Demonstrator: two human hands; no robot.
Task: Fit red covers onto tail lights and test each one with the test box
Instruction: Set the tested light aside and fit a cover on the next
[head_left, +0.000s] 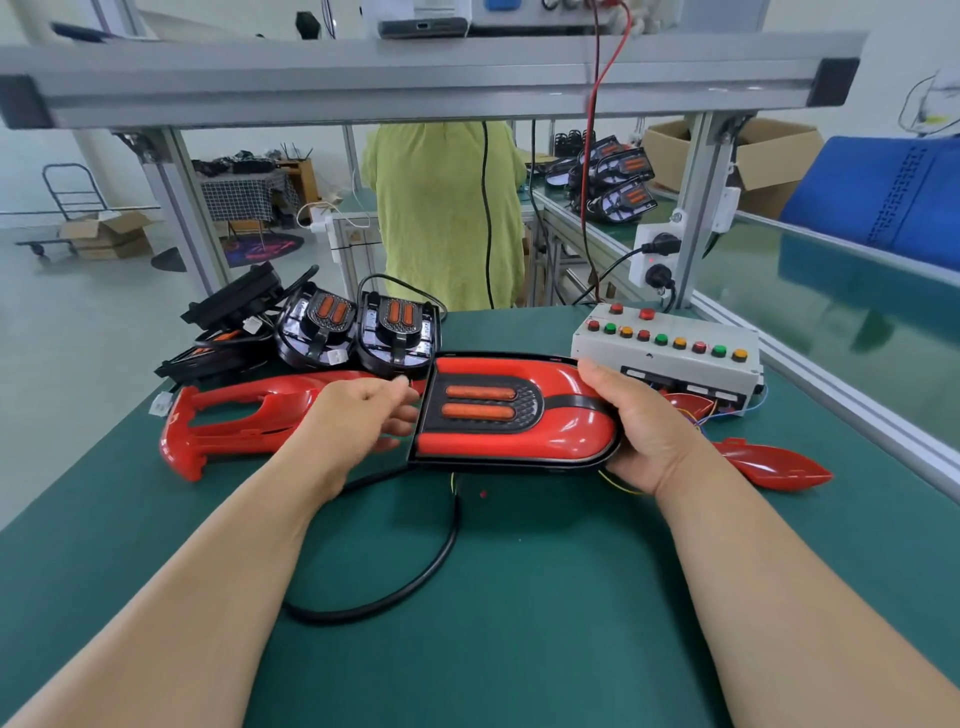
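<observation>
We hold the tail light (511, 415) between our hands just above the worktop (519, 597). Our right hand (641, 426) wraps its rounded end, thumb on top, while our left hand (358, 415) rests loosely curled at the square end — likely steadying it so the cover sits flush. The red cover (571, 431) is glossy, smooth moulded plastic, already seated around a black honeycomb panel with two orange bars. A thick black cable (415, 577) trails from beneath it towards us. Just beyond our right hand sits the test box (670, 348) — grey, with coloured buttons. Beyond our left hand lie spare covers (234, 415) and uncovered lights (358, 327).
</observation>
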